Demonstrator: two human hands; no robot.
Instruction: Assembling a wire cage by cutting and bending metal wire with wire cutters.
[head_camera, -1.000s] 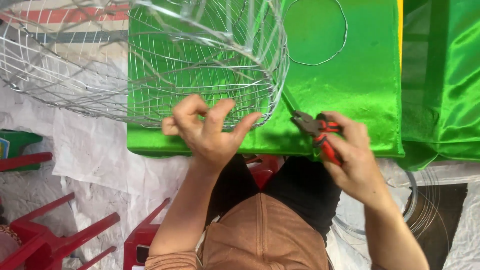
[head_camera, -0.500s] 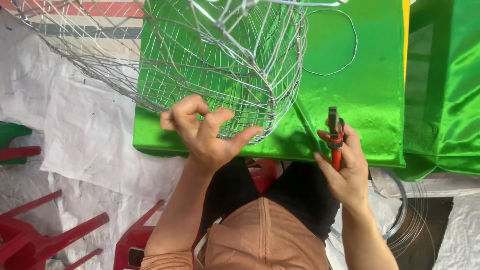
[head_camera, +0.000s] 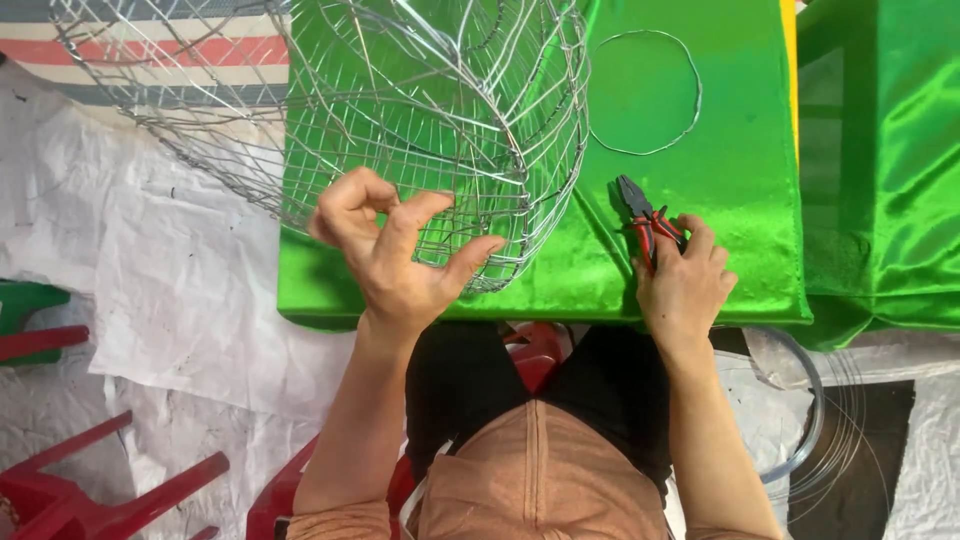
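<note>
Wire ends were my first worry as I watched the feed: the large domed cage of thin silver wire mesh (head_camera: 400, 120) lay tipped on its side across the counter draped in shiny green satin cloth (head_camera: 740, 230), its open rim facing the person, and the left hand (head_camera: 395, 255) sat at that rim with thumb and fingers curled loosely, spread rather than clamped, fingertips touching or just threading the lowest strands. I could not tell whether any single wire was actually pinched. Judging from that light hold, the cage could have rolled or sprung sideways, since it rested on a curved flank and part of it hung past the counter's left edge over the crumpled white sheeting (head_camera: 150, 290). A cut strand could also have pricked the fingers or snagged the satin. The right hand (head_camera: 685, 285) was closed around the red-and-black handles of the steel pliers (head_camera: 645, 220), whose dark nose pointed away from the body and lay on the cloth, well apart from the cage. With the jaws resting on slippery fabric, I judged the tool might skid or drag the cloth and shift everything on it. The loose ring of bare wire (head_camera: 645, 92) lay flat beyond the pliers, near the cage but not touching it that I could see, and could have been swept off. The red plastic chairs (head_camera: 110, 495) stood low at the left.
</note>
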